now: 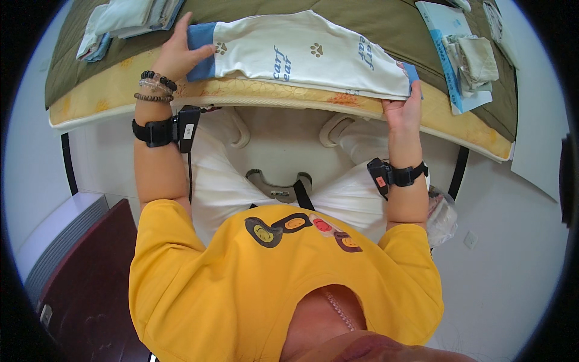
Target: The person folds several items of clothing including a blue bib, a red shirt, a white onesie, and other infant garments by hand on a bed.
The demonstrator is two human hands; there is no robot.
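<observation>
A white cloth garment with blue cuffs, paw prints and blue lettering (294, 50) lies stretched sideways along the front edge of a mattress, partly over an olive-green quilted cover (253, 8). My left hand (183, 52) rests at its left blue cuff, thumb on top and fingers spread. At the opposite end, my right hand (405, 102) holds the other blue cuff, with the thumb over the edge and the fingers partly hidden beneath the cloth.
Folded clothes (131, 18) are stacked at the back left. On the right, a small folded cloth (477, 63) lies on a blue and white flat package (445, 59). The yellow patterned mattress edge (108, 97) runs across in front of my knees. A dark red panel (95, 271) stands at lower left.
</observation>
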